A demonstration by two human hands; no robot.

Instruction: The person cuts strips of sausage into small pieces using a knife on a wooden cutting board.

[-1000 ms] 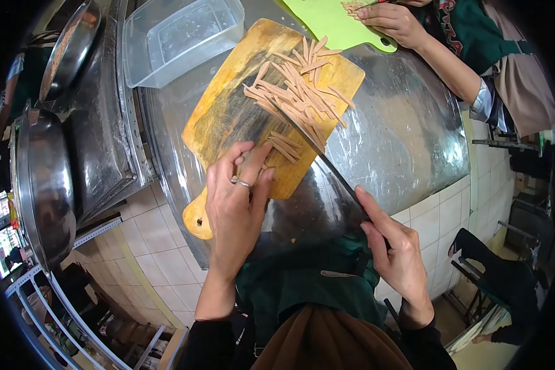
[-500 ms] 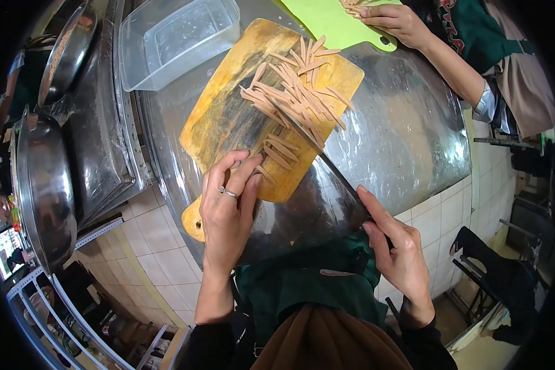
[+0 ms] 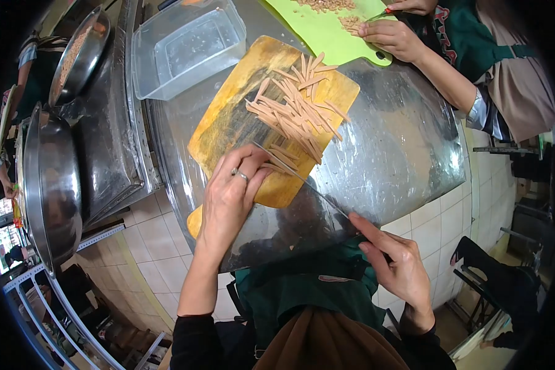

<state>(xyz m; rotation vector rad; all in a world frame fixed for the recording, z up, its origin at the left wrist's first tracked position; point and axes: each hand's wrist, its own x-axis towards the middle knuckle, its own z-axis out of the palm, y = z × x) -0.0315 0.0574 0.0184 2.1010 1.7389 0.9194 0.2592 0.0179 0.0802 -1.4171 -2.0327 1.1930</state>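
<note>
On a wooden cutting board [image 3: 209, 132] lies a loose pile of thin pinkish-brown strips [image 3: 293, 117] that look like cut sausage. My left hand [image 3: 228, 194], with a ring on one finger, has its fingers bent and pressed onto a few sausage pieces [image 3: 280, 161] at the board's near part. My right hand [image 3: 396, 262] grips a long knife [image 3: 317, 191], its index finger stretched along the top. The knife's handle is mostly hidden in the palm. The blade slants across the near pieces, its tip close to my left fingertips.
A clear plastic container [image 3: 191, 52] stands at the far left of the metal table [image 3: 401, 148]. Across from me, another person's hands [image 3: 391, 40] work with a red-handled knife at a green cutting board [image 3: 327, 31] bearing chopped bits. Large metal bowls [image 3: 58, 179] are at left.
The knife has shifted from the edge of the big pile towards me and left, onto the near pieces. My left hand has moved slightly up, and its fingers now bend over them.
</note>
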